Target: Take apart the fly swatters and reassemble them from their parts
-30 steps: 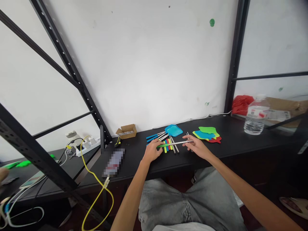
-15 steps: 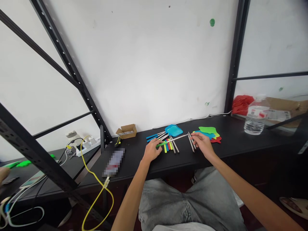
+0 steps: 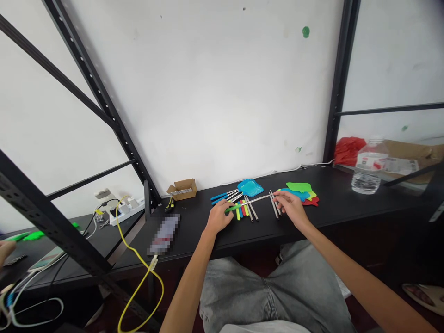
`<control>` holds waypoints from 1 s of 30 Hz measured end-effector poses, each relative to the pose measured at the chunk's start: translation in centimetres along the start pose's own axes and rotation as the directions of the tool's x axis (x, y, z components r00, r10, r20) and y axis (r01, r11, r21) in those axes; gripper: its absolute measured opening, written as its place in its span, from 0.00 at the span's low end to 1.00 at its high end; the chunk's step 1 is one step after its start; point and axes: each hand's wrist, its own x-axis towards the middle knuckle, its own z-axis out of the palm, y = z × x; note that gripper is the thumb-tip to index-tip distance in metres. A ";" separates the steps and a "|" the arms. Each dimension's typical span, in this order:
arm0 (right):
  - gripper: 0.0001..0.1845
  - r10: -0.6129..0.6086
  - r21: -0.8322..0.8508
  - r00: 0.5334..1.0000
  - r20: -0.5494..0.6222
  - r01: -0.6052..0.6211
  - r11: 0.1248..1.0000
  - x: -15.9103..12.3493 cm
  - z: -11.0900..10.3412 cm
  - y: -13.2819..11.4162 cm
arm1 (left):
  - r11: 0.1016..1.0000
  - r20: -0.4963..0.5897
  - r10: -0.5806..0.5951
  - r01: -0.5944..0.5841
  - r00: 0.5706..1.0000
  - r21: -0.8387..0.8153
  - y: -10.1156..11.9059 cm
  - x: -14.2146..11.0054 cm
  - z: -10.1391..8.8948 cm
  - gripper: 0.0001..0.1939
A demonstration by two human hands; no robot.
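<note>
My left hand [image 3: 219,217] is closed around the green grip of a metal rod [image 3: 258,199], which looks like a fly swatter handle. At the rod's other end, the fingertips of my right hand [image 3: 289,207] pinch the thin tip. Below the rod lie several coloured grips [image 3: 242,212] in yellow, blue, red and green, beside loose metal rods [image 3: 253,212]. More metal rods [image 3: 274,208] lie just left of my right hand. Blue fly swatters [image 3: 250,188] with blue grips [image 3: 220,198] rest behind. Flat coloured swatter heads [image 3: 300,188] are stacked beyond my right hand.
On the black table [image 3: 194,226] are an open cardboard box [image 3: 183,189], a pixelated phone-like object [image 3: 164,234] on a yellow cable [image 3: 136,249], and a yellow-black tool [image 3: 169,204]. A water bottle [image 3: 369,169] stands right. Another person's hand [image 3: 6,250] shows far left.
My right hand has shifted very slightly left along with the rod's tip. The metal rods beside it moved a little left too. My left hand stays in place.
</note>
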 end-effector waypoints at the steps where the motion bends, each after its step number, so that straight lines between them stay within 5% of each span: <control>1: 0.13 0.002 -0.004 1.000 0.000 -0.002 1.000 0.0 0.0 0.0 | 1.000 0.000 -0.001 0.001 1.000 0.001 0.0 0.0 0.0 0.15; 14: 0.16 -0.056 -0.186 0.976 0.209 0.096 0.978 -0.9 0.4 -0.8 | 1.000 0.013 0.017 -0.017 1.000 -0.016 -0.1 -0.2 0.1 0.15; 21: 0.17 -0.127 -0.273 0.968 0.217 0.185 0.944 -0.7 0.4 -0.5 | 1.000 0.010 0.014 -0.014 1.000 -0.008 -0.1 -0.1 -0.1 0.15; 26: 0.16 -0.360 -0.638 0.930 0.072 0.321 0.700 0.8 -1.8 -0.6 | 1.000 -0.005 0.004 -0.004 1.000 -0.013 0.0 -0.1 -0.2 0.15; 30: 0.18 -0.350 -0.891 0.936 0.026 0.181 0.417 2.0 -5.6 -0.3 | 1.000 -0.005 0.002 -0.002 1.000 -0.020 0.1 -0.1 -0.1 0.15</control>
